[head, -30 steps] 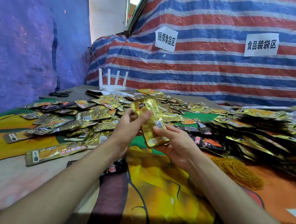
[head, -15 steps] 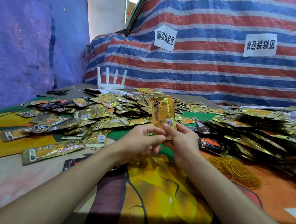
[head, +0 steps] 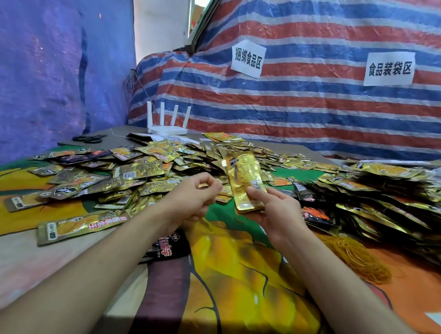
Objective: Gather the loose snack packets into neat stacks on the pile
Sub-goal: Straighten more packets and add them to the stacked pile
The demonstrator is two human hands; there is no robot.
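Note:
My right hand (head: 276,215) grips a small stack of gold snack packets (head: 245,180) by its near end, thumb on top, the stack pointing away and up. My left hand (head: 198,194) hovers just left of it with fingers curled and nothing in them, clear of the stack. Loose gold and dark packets (head: 138,169) lie scattered over the table's left and centre. A large heaped pile of packets (head: 388,199) fills the right side.
A heap of yellow rubber bands (head: 358,258) lies right of my right forearm. A white router (head: 166,126) and black scissors (head: 89,138) sit at the far left of the table. A striped tarp with two paper signs rises behind.
My left hand has let go of the stack and drawn left with curled fingers. The stack, held upright by both hands before, now tilts back in my right hand alone.

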